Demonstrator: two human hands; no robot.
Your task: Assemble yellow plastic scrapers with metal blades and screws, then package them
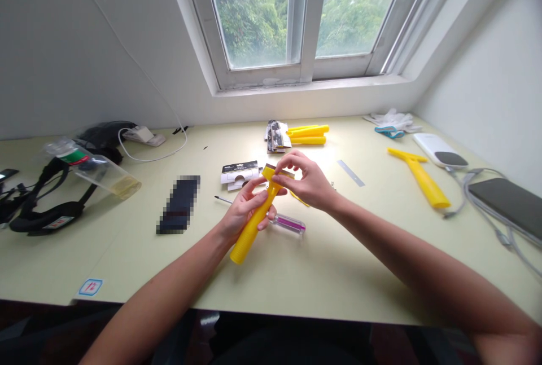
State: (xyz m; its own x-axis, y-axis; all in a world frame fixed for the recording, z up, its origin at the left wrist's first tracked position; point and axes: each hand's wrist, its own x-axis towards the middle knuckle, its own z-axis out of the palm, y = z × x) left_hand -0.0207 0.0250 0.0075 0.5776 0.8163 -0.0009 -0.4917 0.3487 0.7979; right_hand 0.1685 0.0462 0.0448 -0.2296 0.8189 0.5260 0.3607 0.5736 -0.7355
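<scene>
My left hand (245, 208) is wrapped round the ribbed yellow handle of a scraper (249, 238), which I hold tilted above the table. At its head, the thumb and fingers of my right hand (302, 180) pinch a thin metal blade (288, 174) against the yellow crosspiece; the fingers partly hide it. Under my hands lies a screwdriver (290, 224) with a clear and purple handle. An opened black-and-white cardboard package (239, 173) lies just beyond my left hand. Another flat metal blade (350, 173) rests on the table to the right.
More yellow scraper handles (311, 135) lie at the back beside printed packaging (278, 136). A yellow T-shaped scraper handle (423, 179) lies at right, near a white device (440, 149) and cables. At left are a pixelated dark object (178, 205), a tipped bottle (97, 167) and a black headset (51, 215).
</scene>
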